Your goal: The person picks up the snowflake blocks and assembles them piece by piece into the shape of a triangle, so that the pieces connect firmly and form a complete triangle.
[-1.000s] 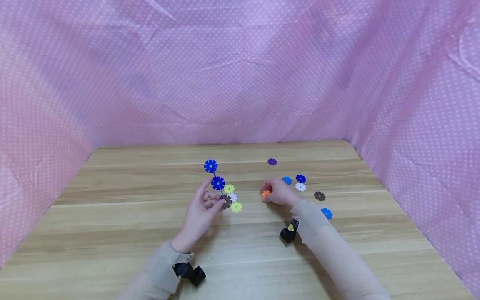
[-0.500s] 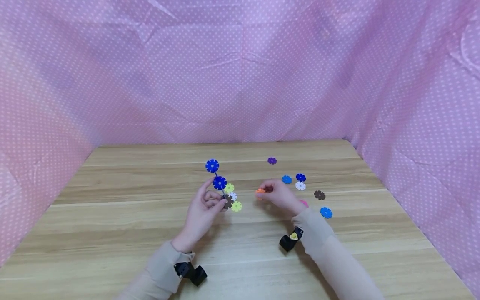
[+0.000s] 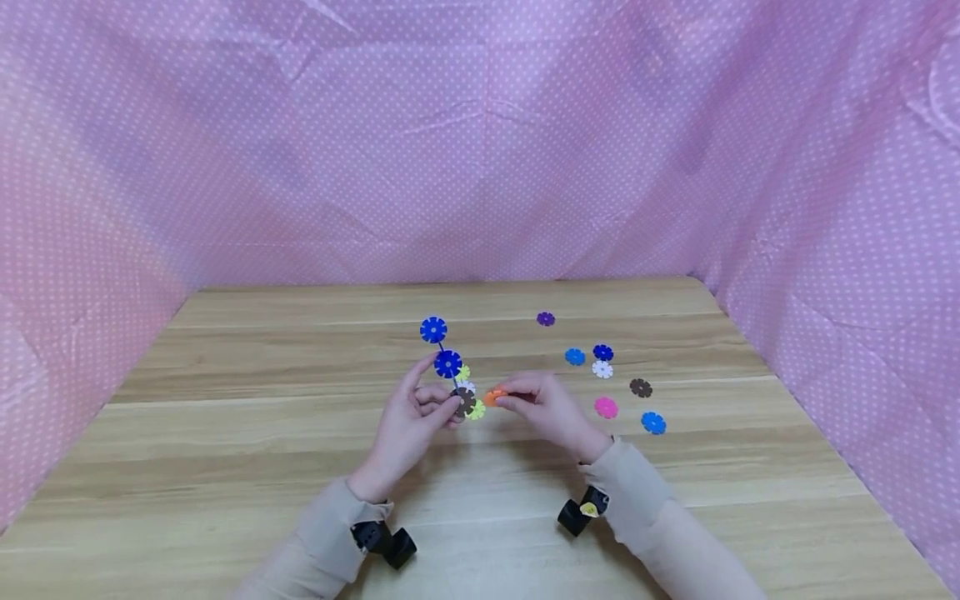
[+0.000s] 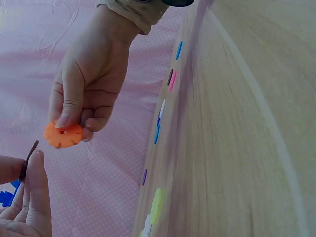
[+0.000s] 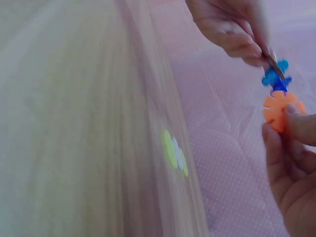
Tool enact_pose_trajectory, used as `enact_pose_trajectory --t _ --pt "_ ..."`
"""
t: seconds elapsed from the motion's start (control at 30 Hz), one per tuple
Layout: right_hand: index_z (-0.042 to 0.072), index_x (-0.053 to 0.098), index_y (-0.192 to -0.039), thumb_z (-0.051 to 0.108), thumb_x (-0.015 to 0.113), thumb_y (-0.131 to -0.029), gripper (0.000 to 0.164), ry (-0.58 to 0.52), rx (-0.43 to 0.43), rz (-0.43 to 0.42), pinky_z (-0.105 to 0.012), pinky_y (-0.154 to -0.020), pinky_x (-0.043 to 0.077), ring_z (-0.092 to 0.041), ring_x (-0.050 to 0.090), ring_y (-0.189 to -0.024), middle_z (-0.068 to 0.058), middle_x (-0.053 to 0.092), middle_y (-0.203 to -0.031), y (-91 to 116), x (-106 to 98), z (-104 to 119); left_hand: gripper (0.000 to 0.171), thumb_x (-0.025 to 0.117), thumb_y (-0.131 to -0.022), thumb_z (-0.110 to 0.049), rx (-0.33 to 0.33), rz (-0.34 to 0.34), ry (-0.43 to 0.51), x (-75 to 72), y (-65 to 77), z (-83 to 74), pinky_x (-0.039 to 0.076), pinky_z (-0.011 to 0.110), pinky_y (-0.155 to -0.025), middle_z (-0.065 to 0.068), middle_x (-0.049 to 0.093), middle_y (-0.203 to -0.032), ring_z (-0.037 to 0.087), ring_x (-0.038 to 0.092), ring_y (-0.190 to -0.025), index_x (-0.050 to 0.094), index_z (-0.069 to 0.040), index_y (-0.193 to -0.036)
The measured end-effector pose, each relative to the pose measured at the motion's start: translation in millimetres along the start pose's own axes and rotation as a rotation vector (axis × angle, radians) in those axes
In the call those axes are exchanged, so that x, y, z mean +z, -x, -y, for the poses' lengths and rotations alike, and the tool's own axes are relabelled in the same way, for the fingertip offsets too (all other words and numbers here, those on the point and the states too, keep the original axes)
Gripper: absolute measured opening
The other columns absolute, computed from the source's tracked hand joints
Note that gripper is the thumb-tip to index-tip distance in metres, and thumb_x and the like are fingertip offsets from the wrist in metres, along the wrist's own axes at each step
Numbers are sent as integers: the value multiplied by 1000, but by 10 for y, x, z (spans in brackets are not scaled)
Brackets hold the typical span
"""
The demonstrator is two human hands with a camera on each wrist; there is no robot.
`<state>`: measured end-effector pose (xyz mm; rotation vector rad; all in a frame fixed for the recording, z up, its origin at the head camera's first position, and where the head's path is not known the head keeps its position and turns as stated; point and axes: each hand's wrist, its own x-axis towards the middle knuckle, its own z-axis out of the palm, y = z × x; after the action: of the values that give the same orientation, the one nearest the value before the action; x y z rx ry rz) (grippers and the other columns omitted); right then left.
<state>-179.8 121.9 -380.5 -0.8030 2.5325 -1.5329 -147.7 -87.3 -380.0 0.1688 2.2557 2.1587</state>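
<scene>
My left hand (image 3: 408, 425) pinches a brown notched disc (image 3: 467, 403) between thumb and fingers, above the table. Joined to it is a chain with two dark blue notched discs (image 3: 447, 364); thin edge-on pieces link them. Thumb and fingertips of my right hand (image 3: 553, 415) pinch an orange notched disc (image 3: 494, 397), just right of the brown one. In the left wrist view a gap separates the orange disc (image 4: 63, 136) from the brown disc (image 4: 29, 160). In the right wrist view the orange disc (image 5: 274, 111) partly overlaps the blue pieces (image 5: 278, 85).
On the wooden table (image 3: 225, 467), yellow discs (image 3: 477, 410) and a white one lie behind the left hand's chain. Several loose discs are to the right: purple (image 3: 546, 319), light blue (image 3: 575, 357), dark blue, white, brown (image 3: 641, 388), pink (image 3: 606, 407). Pink dotted cloth (image 3: 480, 167) surrounds the table.
My right hand has carried the orange disc leftward, close to the brown disc, uncovering the pink disc. The left hand has shifted slightly right with its chain.
</scene>
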Motion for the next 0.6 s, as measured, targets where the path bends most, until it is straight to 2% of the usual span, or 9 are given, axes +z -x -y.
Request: enact_pose_trajectory --t 0.1,0.23,0.4,0.6 --pt "1 72 -102 4 67 -85 18 18 -62 -31 -22 -78 55 -19 68 -90 -12 71 -100 32 31 47 73 61 -86 7 -20 22 2 3 14 -15 58 40 -69 19 67 -86 14 66 -67 27 -11 -148" --pt "1 72 -100 4 69 -84 17 54 -101 -86 -23 -74 56 -18 68 -85 -11 72 -96 54 62 88 72 60 -87 7 -23 37 0 -1 20 -24 57 45 -71 20 66 -87 15 66 -68 26 -12 -148" --pt "3 72 -97 4 70 -83 14 96 -139 -152 -23 -73 56 -16 68 -81 -9 72 -93 70 89 82 72 59 -87 8 -12 49 13 3 26 -33 59 36 -69 21 65 -86 14 66 -67 25 -9 -148" --pt "2 71 -94 2 70 -82 12 82 -187 -208 -25 -75 57 -18 68 -81 -9 72 -90 82 105 61 73 59 -85 11 2 58 43 14 31 -34 59 29 -66 20 65 -84 12 65 -65 25 -5 -148"
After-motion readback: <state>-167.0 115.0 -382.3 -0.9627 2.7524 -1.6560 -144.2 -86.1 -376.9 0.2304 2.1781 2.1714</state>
